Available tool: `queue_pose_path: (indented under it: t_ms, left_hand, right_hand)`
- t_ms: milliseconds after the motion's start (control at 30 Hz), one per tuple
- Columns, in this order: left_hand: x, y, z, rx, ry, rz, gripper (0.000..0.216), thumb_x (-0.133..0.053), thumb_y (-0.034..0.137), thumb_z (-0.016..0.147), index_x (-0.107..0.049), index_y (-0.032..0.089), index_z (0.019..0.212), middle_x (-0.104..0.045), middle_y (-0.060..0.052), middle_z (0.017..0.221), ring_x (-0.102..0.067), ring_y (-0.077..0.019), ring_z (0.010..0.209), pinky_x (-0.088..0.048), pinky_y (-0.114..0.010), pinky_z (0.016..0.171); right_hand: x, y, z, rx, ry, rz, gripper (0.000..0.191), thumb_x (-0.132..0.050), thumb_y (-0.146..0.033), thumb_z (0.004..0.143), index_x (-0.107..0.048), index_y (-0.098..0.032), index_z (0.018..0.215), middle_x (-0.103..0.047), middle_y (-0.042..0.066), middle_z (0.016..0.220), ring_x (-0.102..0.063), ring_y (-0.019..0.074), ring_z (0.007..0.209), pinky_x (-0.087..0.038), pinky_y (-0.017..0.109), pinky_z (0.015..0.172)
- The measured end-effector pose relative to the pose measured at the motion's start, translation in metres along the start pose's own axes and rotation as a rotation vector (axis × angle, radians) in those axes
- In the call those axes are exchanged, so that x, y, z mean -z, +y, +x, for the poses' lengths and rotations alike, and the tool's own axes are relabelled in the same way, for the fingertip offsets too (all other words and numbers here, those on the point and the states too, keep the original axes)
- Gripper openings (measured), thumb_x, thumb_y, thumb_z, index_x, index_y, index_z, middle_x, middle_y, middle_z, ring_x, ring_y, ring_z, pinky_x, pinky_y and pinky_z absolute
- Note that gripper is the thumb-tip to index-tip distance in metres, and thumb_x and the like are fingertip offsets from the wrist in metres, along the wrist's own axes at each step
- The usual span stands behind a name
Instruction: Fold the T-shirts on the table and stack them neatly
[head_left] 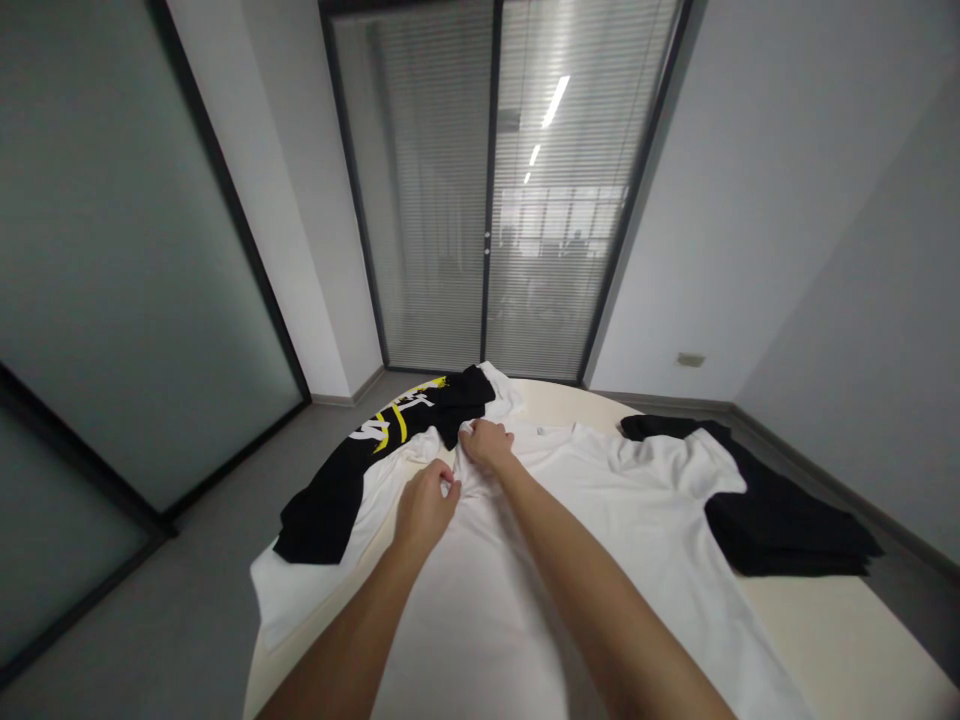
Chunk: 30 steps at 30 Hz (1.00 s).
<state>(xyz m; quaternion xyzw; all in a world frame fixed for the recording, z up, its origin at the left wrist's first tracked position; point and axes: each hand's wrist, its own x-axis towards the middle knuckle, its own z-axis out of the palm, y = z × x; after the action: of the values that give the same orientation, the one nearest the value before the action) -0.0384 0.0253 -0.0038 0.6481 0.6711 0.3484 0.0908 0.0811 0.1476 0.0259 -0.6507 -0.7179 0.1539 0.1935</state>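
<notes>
A white T-shirt (645, 540) lies spread over the table, its collar at the far side and one sleeve out to the right. My left hand (427, 505) pinches the shirt's cloth near its left sleeve. Just beyond it, my right hand (486, 443) reaches across and grips the same shirt by the left shoulder, where the cloth is bunched. Both forearms pass over the body of the shirt and cover part of it. The fingertips of my right hand are partly hidden in the folds.
On the left, a black garment with white and yellow print (330, 510) lies over other white cloth (292, 590). A stack of folded black clothes (787, 525) sits at the right. Bare tabletop (840, 630) shows in front of that stack. Glass doors (487, 200) stand beyond the table.
</notes>
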Motion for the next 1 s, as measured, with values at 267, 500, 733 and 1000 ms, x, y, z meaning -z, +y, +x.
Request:
queue_pose_path:
  t_ms: [267, 500, 733, 1000]
  left_hand:
    - [0.002, -0.005, 0.004, 0.008, 0.01, 0.032, 0.009, -0.054, 0.017, 0.093, -0.057, 0.024, 0.096, -0.069, -0.002, 0.095, -0.065, -0.0185, 0.088, -0.043, -0.026, 0.074]
    - [0.008, 0.007, 0.003, -0.241, 0.1, 0.151, 0.02, -0.054, 0.024, 0.094, -0.065, 0.02, 0.111, -0.066, -0.01, 0.121, -0.059, -0.0258, 0.113, -0.045, -0.039, 0.099]
    - [-0.004, 0.011, -0.014, -0.387, -0.172, 0.316, 0.05, -0.05, 0.043, 0.098, -0.052, 0.025, 0.145, -0.051, -0.011, 0.151, -0.043, -0.0338, 0.14, -0.032, -0.054, 0.116]
    - [-0.004, 0.008, -0.016, -0.369, -0.246, 0.401, 0.053, -0.045, 0.05, 0.099, -0.051, 0.03, 0.148, -0.042, -0.007, 0.158, -0.033, -0.0378, 0.146, -0.025, -0.057, 0.119]
  right_hand:
    - [-0.009, 0.004, 0.016, 0.103, 0.031, 0.192, 0.035, -0.035, -0.032, 0.102, -0.06, -0.021, 0.125, -0.071, 0.008, 0.121, -0.065, 0.0202, 0.111, -0.047, 0.031, 0.091]
    - [0.019, 0.052, 0.009, 0.104, 0.113, 0.113, 0.033, -0.042, -0.03, 0.101, -0.057, -0.02, 0.128, -0.072, 0.007, 0.117, -0.066, 0.0195, 0.105, -0.047, 0.028, 0.089]
    - [0.108, 0.151, -0.02, -0.042, 0.279, -0.16, 0.033, -0.05, -0.022, 0.095, -0.062, -0.018, 0.125, -0.066, 0.014, 0.126, -0.055, 0.0299, 0.122, -0.04, 0.041, 0.101]
    - [0.182, 0.236, -0.06, -0.491, 0.554, -0.5, 0.058, -0.063, -0.049, 0.087, -0.06, -0.004, 0.124, -0.058, 0.028, 0.129, -0.05, 0.0409, 0.124, -0.039, 0.053, 0.1]
